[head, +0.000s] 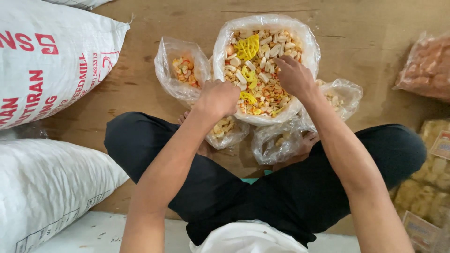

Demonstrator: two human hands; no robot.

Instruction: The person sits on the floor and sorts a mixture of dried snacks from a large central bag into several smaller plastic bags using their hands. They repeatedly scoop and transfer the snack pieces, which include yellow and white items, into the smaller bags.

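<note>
A large clear plastic bag point(266, 28), crinkled and rolled open, is seen on the brown wooden floor point(140, 89), filled with pale tube-shaped, orange and yellow lattice-shaped crackers point(255, 65). The right hand point(294, 76) is laid in the crackers, fingers curled downward; what is pinched cannot be told. The left hand point(219, 97) is closed at the bag's near rim. Smaller clear bags point(180, 70) are set around it. Woven white sacks point(51, 56) with red print are stacked at the left, sealed snack packets point(429, 65) at the right.
</note>
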